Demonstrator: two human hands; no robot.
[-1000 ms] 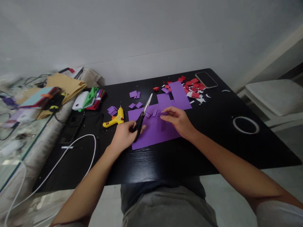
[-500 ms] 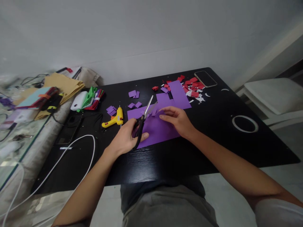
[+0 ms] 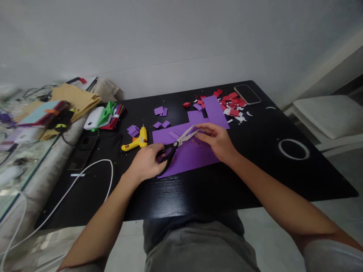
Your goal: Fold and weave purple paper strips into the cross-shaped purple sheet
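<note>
My left hand (image 3: 147, 160) grips the black handles of a pair of scissors (image 3: 176, 145), whose silver blades point right and are slightly apart. Their tips meet a small purple paper strip (image 3: 198, 132) pinched in the fingers of my right hand (image 3: 217, 141). Both hands hover over a large purple paper sheet (image 3: 190, 151) lying on the black table (image 3: 255, 170). Small cut purple pieces (image 3: 160, 111) lie beyond the sheet.
A yellow glue gun (image 3: 137, 141) lies left of the sheet. Red paper scraps (image 3: 232, 104) and a phone (image 3: 247, 94) sit at the far right. Folded coloured paper (image 3: 112, 117), a white cable (image 3: 93, 170) and a dark phone (image 3: 85, 151) are at the left. A white ring mark (image 3: 293, 149) is at the right.
The scissors have swung from pointing away to pointing right, with the blades now at the strip in my right hand. My right hand has shifted slightly right and lifted the strip.
</note>
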